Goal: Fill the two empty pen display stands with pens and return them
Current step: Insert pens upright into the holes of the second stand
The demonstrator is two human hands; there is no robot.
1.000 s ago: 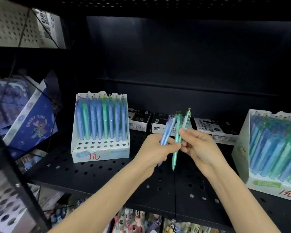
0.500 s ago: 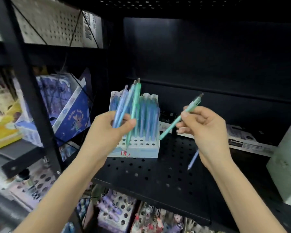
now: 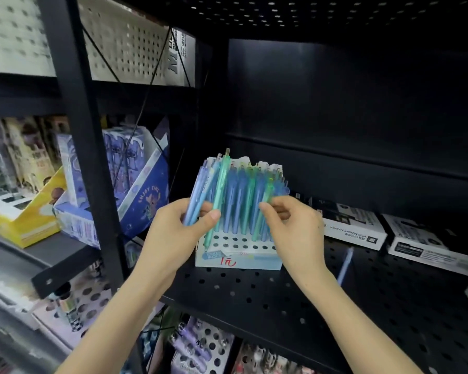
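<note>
So I'm standing at the black shelf and working on the pen stand, which is sitting near the front edge with its back rows full and the front rows of holes bare.

My left hand is wrapping around a bunch of pens, thumb pressing across the barrels, with the tips poking out below and the clips above. My right hand is pinching one green pen between thumb and fingertips, about mid-barrel, right in front of the filled rows. It's a bit blurry there, so I can't tell if the tip is in a hole yet.

Handling-wise, I'm guessing these are light, stiff plastic and pretty slick, so the bunch is probably wanting to fan out or slide if my grip loosens. Holding a single pen mid-barrel or a bit higher seems best, since that's leaving the tip free to find a hole. The stand looks like thin card, so it's likely tipping or scooting easily; I'd be gripping it low by both sides when moving it.

There's also a loose pen lying on the shelf to the right, near some marker boxes.
</note>
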